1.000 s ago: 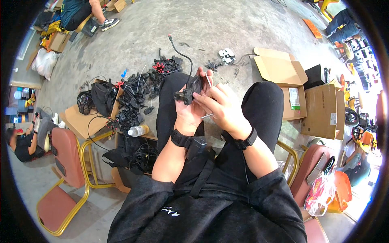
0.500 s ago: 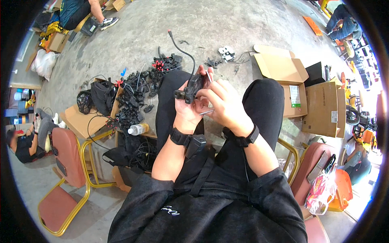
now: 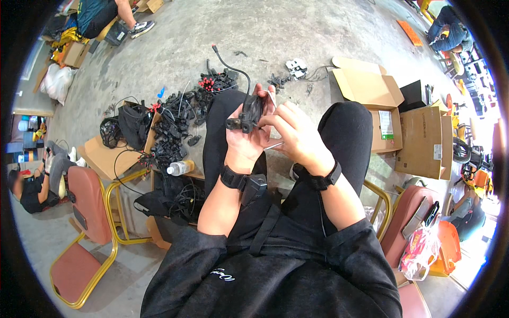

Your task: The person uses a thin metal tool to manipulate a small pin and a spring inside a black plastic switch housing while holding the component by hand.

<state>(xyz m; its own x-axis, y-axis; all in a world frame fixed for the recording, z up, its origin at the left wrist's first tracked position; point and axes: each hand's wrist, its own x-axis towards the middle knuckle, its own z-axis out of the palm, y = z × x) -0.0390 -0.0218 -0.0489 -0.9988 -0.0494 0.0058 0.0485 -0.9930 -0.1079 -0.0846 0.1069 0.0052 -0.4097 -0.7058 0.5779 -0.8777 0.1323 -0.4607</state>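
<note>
Above my lap, my left hand (image 3: 243, 144) is closed around a small black device (image 3: 251, 112), palm up with its fingers behind it. A thin black cable (image 3: 237, 70) rises from the device and curves to the upper left. My right hand (image 3: 297, 135) meets the device from the right, its fingers bent and pinched together. Between those fingers is a thin silver metal rod (image 3: 273, 146), partly hidden, so its full shape cannot be made out. The right fingertips cover the device's right side.
Left of my legs lies a heap of black parts and cables (image 3: 172, 124), beside a clear bottle (image 3: 181, 168) and an open carton (image 3: 106, 156). A white part (image 3: 296, 68) rests on the floor ahead. Cardboard boxes (image 3: 419, 140) stand at the right, and chairs (image 3: 87, 199) flank me. Other people sit farther off.
The device has shifted slightly left and its cable tip has dropped down and to the left. My right hand has turned a little, and less of the silver rod shows.
</note>
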